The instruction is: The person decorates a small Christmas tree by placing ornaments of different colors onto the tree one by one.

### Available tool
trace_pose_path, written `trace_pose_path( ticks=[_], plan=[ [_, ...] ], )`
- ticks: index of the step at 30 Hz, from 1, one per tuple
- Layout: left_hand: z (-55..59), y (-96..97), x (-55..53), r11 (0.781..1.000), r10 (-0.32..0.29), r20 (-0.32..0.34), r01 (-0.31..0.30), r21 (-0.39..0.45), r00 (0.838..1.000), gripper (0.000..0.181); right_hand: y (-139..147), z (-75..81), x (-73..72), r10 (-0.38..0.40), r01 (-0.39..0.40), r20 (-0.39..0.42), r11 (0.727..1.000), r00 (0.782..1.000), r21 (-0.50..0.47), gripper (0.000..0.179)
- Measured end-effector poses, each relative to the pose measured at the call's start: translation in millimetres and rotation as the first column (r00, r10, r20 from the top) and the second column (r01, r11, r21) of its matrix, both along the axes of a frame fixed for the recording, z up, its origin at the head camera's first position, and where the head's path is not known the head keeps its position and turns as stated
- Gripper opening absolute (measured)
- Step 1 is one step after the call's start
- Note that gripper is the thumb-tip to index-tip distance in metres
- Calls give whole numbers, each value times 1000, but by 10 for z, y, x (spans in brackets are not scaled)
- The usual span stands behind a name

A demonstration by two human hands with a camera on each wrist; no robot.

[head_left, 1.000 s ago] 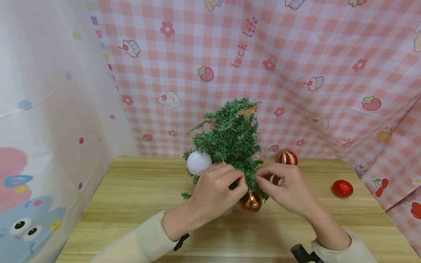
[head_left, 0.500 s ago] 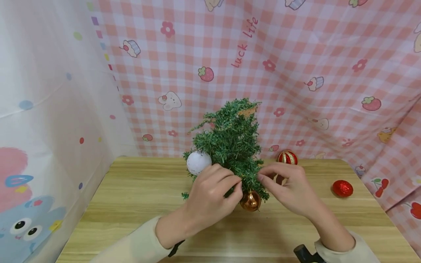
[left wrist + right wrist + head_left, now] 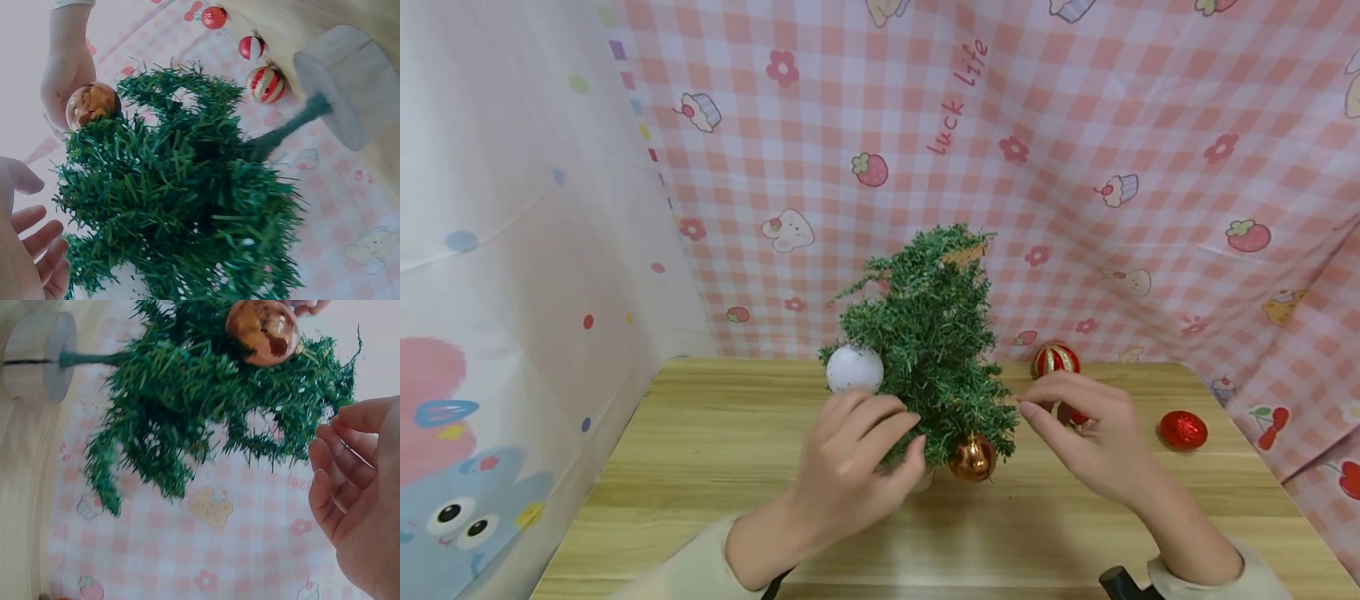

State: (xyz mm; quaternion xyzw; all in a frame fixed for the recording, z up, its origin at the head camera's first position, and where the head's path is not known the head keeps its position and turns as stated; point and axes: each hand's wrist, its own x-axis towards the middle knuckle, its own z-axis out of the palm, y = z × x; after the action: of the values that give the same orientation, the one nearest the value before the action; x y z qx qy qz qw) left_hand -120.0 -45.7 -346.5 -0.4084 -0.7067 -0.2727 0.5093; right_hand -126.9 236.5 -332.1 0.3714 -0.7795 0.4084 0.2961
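Observation:
A small green artificial Christmas tree [image 3: 940,333] stands at the middle of the table, its round wooden base [image 3: 369,81] showing in both wrist views. Low on its front hangs a shiny copper bauble [image 3: 973,457], and a white bauble [image 3: 855,369] sits on its left side. My left hand [image 3: 853,467] is beside the tree's lower left, fingers parted and loosely bent around nothing. Just right of the branches is my right hand [image 3: 1097,442], thumb and forefinger near each other. In the right wrist view, its relaxed fingers [image 3: 350,469] hold nothing visible.
A red bauble with gold stripes [image 3: 1056,358] lies at the table's back edge, right of the tree. Farther right is a glittery red bauble [image 3: 1183,431]. A red and white bauble [image 3: 251,47] is mostly behind the right hand. Pink checked cloth [image 3: 820,125] hangs behind the wooden table [image 3: 700,433].
Both hands have drawn away from the copper bauble's top, the left toward the left with its fingers spreading, the right toward the right. The bauble stays hanging on the tree.

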Motion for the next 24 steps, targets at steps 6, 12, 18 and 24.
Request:
trace_pose_path(
  ticks=[6,12,18,24],
  plan=[
    [-63,-80,4,999,8,-7,-8,34,1000,8,165,-92,3,-43,42,-18,998,999,-41,25],
    [-131,-119,16,1000,26,9,-26,3,1000,8,303,-190,-13,-63,58,-57,995,996,-81,8],
    [-208,-159,17,997,41,14,-40,-65,999,10,465,-295,-35,-120,113,-77,990,990,-87,6],
    [-263,-189,8,995,25,15,-23,-97,1000,16,637,-402,-67,-225,218,-104,973,969,-72,21]
  ],
)
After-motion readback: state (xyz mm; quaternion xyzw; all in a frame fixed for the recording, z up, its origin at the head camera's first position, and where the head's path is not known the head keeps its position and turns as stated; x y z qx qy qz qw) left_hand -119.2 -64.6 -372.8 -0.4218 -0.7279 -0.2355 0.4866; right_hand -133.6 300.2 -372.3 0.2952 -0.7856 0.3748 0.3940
